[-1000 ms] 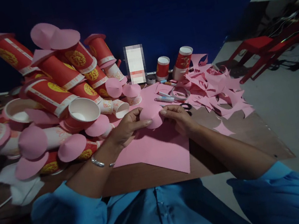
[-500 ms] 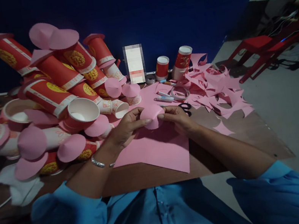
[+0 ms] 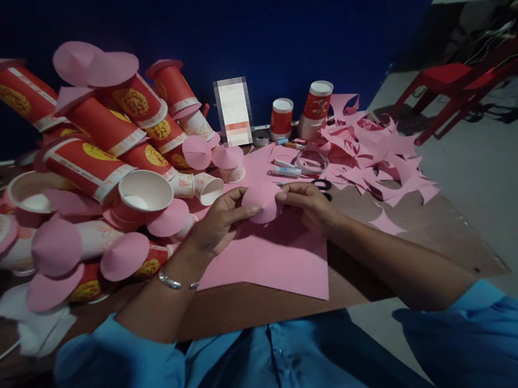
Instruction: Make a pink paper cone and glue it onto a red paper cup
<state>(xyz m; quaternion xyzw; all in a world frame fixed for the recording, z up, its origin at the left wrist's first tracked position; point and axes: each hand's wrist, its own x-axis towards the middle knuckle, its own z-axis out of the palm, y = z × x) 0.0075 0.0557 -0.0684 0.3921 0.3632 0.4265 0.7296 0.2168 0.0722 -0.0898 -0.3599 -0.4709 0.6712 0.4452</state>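
Note:
Both my hands hold one small pink paper cone (image 3: 262,201) above a flat pink paper sheet (image 3: 270,259) on the brown table (image 3: 427,238). My left hand (image 3: 218,221) pinches the cone's left edge with thumb and fingers. My right hand (image 3: 308,204) pinches its right edge. A silver bracelet sits on my left wrist. Black scissors (image 3: 321,184) lie just beyond my right hand, partly hidden by it.
A heap of red-and-gold paper cups (image 3: 96,156) capped with pink cones fills the table's left. Two upright cups (image 3: 316,107), pens (image 3: 284,168) and a tape ring (image 3: 312,161) stand at the back. Pink paper offcuts (image 3: 377,153) cover the right. A red chair (image 3: 450,86) stands on the floor.
My fingers have shifted slightly on the cone's rim; the cone stays in the same place between both hands.

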